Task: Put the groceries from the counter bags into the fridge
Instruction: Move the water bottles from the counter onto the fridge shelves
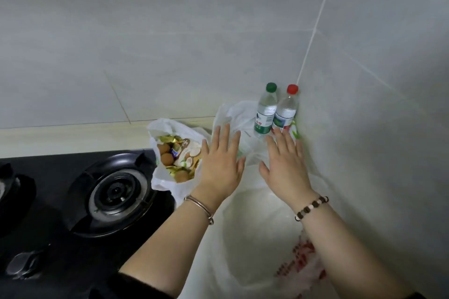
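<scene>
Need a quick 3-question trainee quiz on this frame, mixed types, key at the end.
1. True or false: the left hand and right hand are both open, holding nothing.
2. The green-cap bottle is: A) upright, left of the red-cap bottle; B) lying flat; C) in a hand.
3. Fill in: the snack bag lies beside the ___.
Key: 1 true; 2 A; 3 stove.

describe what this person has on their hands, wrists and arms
No gloves or rings show. The left hand has a thin silver bangle at the wrist and a dark sleeve further up the arm. The right hand wears a bracelet of dark brown and pale beads.
</scene>
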